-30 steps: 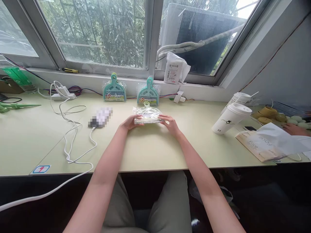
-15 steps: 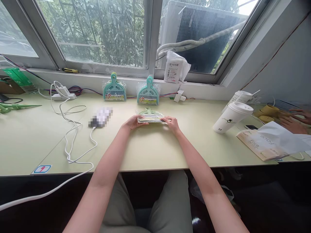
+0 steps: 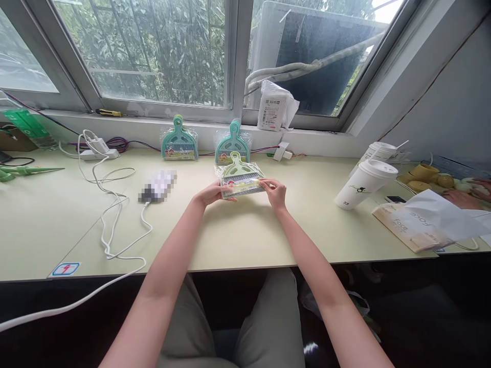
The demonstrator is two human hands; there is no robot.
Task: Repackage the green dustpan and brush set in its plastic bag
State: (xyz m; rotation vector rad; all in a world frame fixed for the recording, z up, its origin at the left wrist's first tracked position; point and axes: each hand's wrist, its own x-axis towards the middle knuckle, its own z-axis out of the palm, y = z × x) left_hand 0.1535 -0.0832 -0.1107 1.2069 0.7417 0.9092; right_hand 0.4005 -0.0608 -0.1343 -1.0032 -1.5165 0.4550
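Note:
Between my hands is a light green mini dustpan and brush set (image 3: 241,173) in a clear plastic wrapper, its handle pointing toward the window and tilted up. My left hand (image 3: 212,194) grips its lower left corner, thumb on the front and fingers beneath. At the lower right edge, my right hand (image 3: 275,192) pinches the wrapper with closed fingers. Behind it, a teal wrapped dustpan set (image 3: 235,142) leans against the wall, partly hidden by the green one. Another teal wrapped set (image 3: 179,143) leans there further left.
Left of my hands lie a blurred-out device (image 3: 158,186) and white cables (image 3: 111,225). On the right stand white paper cups (image 3: 364,185) beside a tissue pack (image 3: 410,220). Another person's hand (image 3: 464,199) is at the far right. A boxed item (image 3: 273,108) sits on the sill.
The green dustpan set has tipped up from nearly edge-on, so its front and label now face me more. Both hands still hold it. The other person's hand at the right has shifted.

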